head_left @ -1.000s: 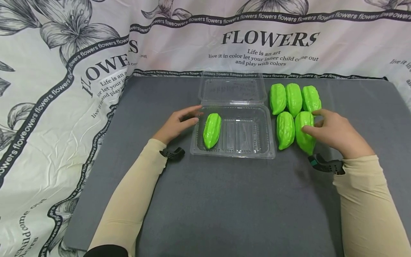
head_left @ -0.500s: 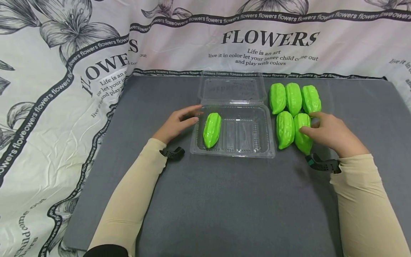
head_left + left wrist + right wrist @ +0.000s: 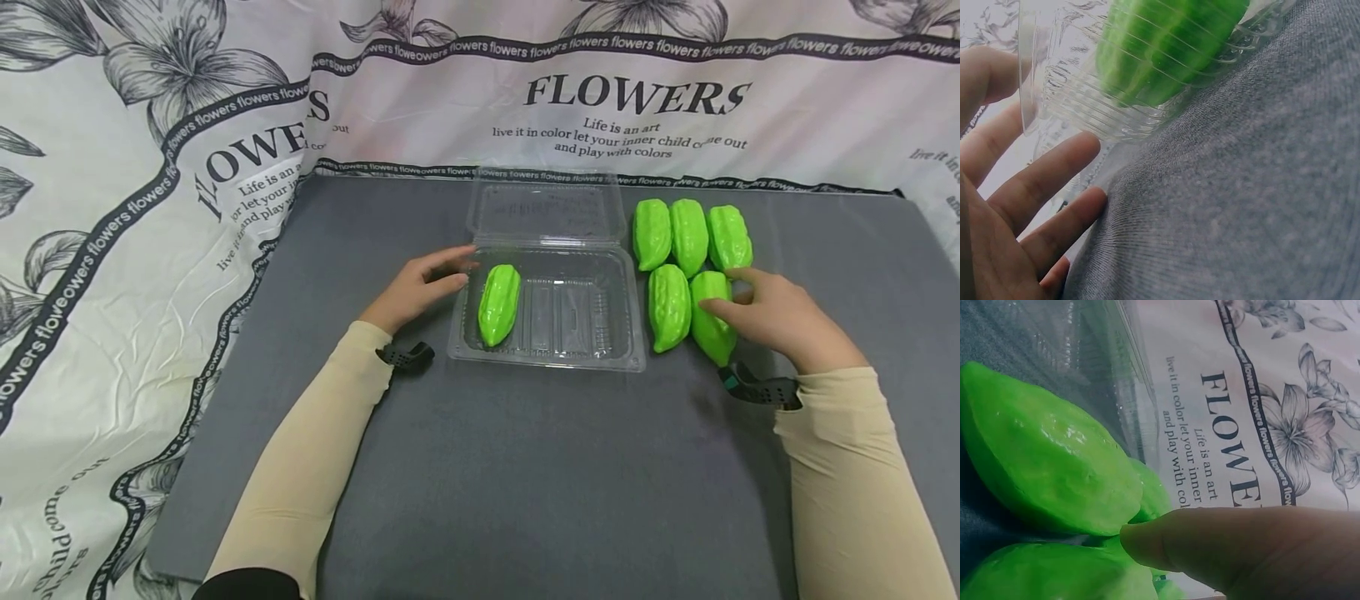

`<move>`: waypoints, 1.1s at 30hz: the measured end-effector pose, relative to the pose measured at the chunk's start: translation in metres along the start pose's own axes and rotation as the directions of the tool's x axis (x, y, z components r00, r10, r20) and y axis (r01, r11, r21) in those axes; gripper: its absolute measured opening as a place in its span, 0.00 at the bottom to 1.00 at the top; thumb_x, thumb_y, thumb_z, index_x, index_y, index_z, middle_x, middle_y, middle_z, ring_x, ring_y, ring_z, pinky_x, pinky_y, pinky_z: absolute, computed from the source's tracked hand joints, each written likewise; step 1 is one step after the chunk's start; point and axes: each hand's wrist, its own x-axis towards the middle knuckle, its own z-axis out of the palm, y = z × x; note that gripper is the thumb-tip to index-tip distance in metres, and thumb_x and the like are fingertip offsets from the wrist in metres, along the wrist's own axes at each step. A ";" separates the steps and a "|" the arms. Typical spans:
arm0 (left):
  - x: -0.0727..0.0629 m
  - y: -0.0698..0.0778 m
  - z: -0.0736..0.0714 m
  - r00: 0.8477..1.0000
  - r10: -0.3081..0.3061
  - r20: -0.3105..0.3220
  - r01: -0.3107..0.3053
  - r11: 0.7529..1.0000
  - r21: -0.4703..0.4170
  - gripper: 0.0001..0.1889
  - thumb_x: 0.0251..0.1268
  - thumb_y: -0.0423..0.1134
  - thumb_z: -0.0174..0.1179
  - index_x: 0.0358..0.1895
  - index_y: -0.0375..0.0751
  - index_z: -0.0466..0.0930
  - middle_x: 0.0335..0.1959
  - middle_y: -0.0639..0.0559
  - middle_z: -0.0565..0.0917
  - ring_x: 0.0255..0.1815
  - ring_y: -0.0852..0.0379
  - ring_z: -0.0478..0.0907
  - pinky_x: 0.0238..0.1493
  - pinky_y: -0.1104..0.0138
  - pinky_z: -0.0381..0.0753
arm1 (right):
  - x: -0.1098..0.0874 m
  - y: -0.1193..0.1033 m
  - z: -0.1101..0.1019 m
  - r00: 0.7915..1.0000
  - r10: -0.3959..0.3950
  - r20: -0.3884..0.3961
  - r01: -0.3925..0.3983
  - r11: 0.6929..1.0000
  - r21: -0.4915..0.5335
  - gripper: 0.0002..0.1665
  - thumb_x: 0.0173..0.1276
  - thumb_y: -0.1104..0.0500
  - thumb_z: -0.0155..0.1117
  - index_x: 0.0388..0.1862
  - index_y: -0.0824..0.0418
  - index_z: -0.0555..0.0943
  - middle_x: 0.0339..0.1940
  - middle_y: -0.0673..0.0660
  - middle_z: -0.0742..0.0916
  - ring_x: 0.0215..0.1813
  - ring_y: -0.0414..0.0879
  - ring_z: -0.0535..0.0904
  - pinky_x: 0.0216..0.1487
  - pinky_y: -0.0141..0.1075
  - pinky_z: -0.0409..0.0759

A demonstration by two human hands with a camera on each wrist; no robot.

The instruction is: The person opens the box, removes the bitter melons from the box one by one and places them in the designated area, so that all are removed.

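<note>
A clear plastic clamshell box (image 3: 543, 362) lies with its lid (image 3: 546, 212) folded back. Inside, at its left, is one ridged green gourd (image 3: 498, 306). My left hand (image 3: 418, 287) rests at the box's left rim, fingers spread and nearly straight; in the left wrist view the upper fingers (image 3: 991, 75) meet the clear wall. To the right of the box, my right hand (image 3: 783, 321) pinches the near right gourd (image 3: 711, 321), thumb on top and index finger at its far end. In the right wrist view the thumb (image 3: 1166, 540) overlaps the gourds.
Beside the held gourd lies another gourd (image 3: 669, 308), with a row of three behind, including the far left one (image 3: 652, 235). All sit close together on the grey table (image 3: 555, 475). A flower-print cloth (image 3: 420, 108) hangs behind and at the left.
The gourd under my right hand has shifted slightly left toward its neighbour, the hand moving with it. My left hand stays at the box rim. The head view has tilted slightly.
</note>
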 end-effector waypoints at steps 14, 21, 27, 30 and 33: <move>-0.001 0.001 -0.001 1.000 0.000 -0.009 0.000 1.000 0.013 0.28 0.81 0.42 0.59 0.80 0.51 0.69 0.72 0.47 0.79 0.72 0.51 0.75 0.71 0.51 0.76 | -0.007 -0.004 -0.005 1.000 -0.001 0.009 0.001 1.000 -0.021 0.57 0.81 0.32 0.48 0.83 0.76 0.47 0.67 0.85 0.74 0.62 0.82 0.74 0.52 0.69 0.78; 0.000 0.001 0.000 1.000 0.005 -0.002 -0.005 1.000 0.018 0.28 0.82 0.41 0.58 0.80 0.49 0.69 0.72 0.45 0.78 0.73 0.49 0.74 0.71 0.51 0.75 | -0.015 -0.006 -0.008 0.999 0.027 -0.047 -0.028 0.999 -0.021 0.58 0.80 0.30 0.47 0.82 0.77 0.51 0.65 0.85 0.75 0.61 0.81 0.74 0.54 0.72 0.75; 0.001 0.000 0.000 1.000 0.006 -0.003 -0.006 1.000 0.019 0.27 0.82 0.40 0.58 0.80 0.49 0.69 0.72 0.44 0.79 0.73 0.49 0.74 0.71 0.50 0.75 | -0.024 -0.013 -0.010 0.993 0.028 -0.112 -0.029 1.000 0.001 0.59 0.79 0.28 0.47 0.81 0.78 0.54 0.62 0.82 0.79 0.57 0.79 0.79 0.49 0.69 0.78; 0.000 0.000 0.000 1.000 0.002 -0.004 -0.002 1.000 0.017 0.28 0.82 0.41 0.58 0.80 0.50 0.69 0.72 0.45 0.79 0.73 0.49 0.74 0.71 0.51 0.75 | -0.027 -0.018 -0.011 0.990 0.011 -0.138 -0.009 1.000 0.012 0.59 0.78 0.28 0.48 0.82 0.76 0.54 0.61 0.81 0.81 0.56 0.76 0.80 0.48 0.68 0.78; 0.000 0.000 0.000 1.000 0.000 -0.002 0.000 1.000 0.020 0.28 0.82 0.41 0.58 0.80 0.49 0.69 0.72 0.45 0.78 0.73 0.50 0.74 0.72 0.51 0.75 | -0.031 -0.023 -0.010 0.989 -0.005 -0.150 0.009 1.000 0.027 0.59 0.78 0.27 0.48 0.83 0.74 0.54 0.62 0.80 0.82 0.56 0.74 0.81 0.47 0.67 0.78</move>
